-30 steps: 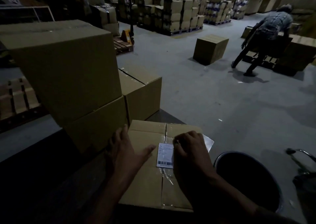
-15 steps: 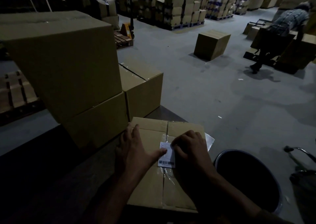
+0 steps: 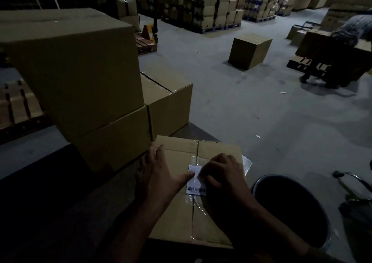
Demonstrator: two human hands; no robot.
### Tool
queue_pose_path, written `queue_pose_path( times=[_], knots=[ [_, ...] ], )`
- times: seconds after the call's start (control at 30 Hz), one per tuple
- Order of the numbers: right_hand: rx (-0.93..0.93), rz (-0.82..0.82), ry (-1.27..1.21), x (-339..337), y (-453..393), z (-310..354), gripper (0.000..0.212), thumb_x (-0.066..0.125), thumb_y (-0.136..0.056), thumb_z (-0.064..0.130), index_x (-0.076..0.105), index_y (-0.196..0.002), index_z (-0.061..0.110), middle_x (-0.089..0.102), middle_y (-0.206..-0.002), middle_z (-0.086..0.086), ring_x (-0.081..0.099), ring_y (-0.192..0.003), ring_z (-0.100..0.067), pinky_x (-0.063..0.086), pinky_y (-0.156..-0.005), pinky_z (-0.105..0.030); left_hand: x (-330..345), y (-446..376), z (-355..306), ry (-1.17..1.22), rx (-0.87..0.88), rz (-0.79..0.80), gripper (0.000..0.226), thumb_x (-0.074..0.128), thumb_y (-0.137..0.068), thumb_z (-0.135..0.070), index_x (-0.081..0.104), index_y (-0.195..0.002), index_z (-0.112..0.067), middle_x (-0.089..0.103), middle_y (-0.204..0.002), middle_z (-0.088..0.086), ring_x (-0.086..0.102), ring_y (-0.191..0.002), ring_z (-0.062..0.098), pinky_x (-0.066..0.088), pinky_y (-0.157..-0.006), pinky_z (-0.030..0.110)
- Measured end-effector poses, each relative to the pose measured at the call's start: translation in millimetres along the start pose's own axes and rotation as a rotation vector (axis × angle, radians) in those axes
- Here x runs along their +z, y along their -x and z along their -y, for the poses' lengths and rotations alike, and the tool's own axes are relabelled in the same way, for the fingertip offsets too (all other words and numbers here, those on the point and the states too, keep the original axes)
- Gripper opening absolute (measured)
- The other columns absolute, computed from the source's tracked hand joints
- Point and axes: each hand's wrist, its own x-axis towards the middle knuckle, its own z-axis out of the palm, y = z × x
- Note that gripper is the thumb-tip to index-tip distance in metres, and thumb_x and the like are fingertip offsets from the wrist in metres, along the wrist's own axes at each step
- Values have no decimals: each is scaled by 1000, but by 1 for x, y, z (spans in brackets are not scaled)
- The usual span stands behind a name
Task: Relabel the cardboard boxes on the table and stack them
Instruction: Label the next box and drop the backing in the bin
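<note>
A taped cardboard box point(image 3: 181, 218) lies on the dark table point(image 3: 60, 212) right in front of me. A white barcode label point(image 3: 195, 184) sits on its top over the tape seam. My left hand point(image 3: 159, 174) lies flat on the box's left half, thumb tip touching the label's left edge. My right hand point(image 3: 223, 174) rests with curled fingers on the label's right side, hiding that part. To the left stands a stack of two boxes point(image 3: 80, 85), with a third box point(image 3: 169, 102) behind them.
A dark round bin point(image 3: 291, 208) stands on the floor at my right, with a metal chair base point(image 3: 352, 184) beyond it. A person point(image 3: 350, 47) bends over boxes at far right. A lone box point(image 3: 248, 50) sits on the floor; pallets of boxes point(image 3: 211, 7) fill the back.
My left hand slid right until its thumb reached the label. My right hand stayed on the label. The person at far right moved further away.
</note>
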Motion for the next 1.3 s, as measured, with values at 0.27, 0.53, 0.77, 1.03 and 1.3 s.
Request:
queue_pose_path(
  times=[0.27, 0.53, 0.77, 1.03, 1.3],
  knots=[
    [31, 13, -30, 1, -2, -6, 24, 55, -78, 53, 73, -85, 38, 54, -98, 14, 44, -98, -11, 35, -83, -33, 2, -1, 2, 32, 1, 5, 126, 72, -63, -86, 20, -162, -29, 6, -173, -5, 16, -155, 25, 30, -120, 53],
    [354, -254, 21, -14, 48, -15, 27, 81, -79, 32, 70, -103, 31, 53, -110, 4, 46, -112, -22, 39, -90, -38, -7, -9, 39, 430, -151, 126, 111, 89, -68, -63, 26, -157, -38, 53, -147, -2, 58, -125, 21, 49, -107, 45],
    [364, -209, 13, -16, 48, -11, 32, 77, -84, 31, 70, -114, 25, 54, -118, -9, 50, -115, -28, 42, -93, -34, 2, 10, 57, 796, -307, 190, 105, 92, -63, -61, 36, -150, -41, 63, -133, -4, 68, -113, 19, 58, -96, 53],
    [201, -44, 41, -3, -46, -31, 23, 62, -88, 46, 72, -107, 39, 64, -122, -7, 58, -117, -30, 46, -99, -36, 24, 87, 23, 587, -309, -60, 135, 90, -47, -61, 17, -158, -41, 30, -154, -1, 40, -140, 33, 40, -114, 62],
    [53, -79, 79, -8, -30, -8, 19, 67, -88, 50, 75, -96, 35, 57, -109, 7, 48, -108, -15, 33, -86, -33, -4, 45, 19, 256, 69, -300, 103, 95, -61, -42, 42, -148, -27, 37, -150, 6, 42, -137, 36, 42, -110, 58]
  ],
)
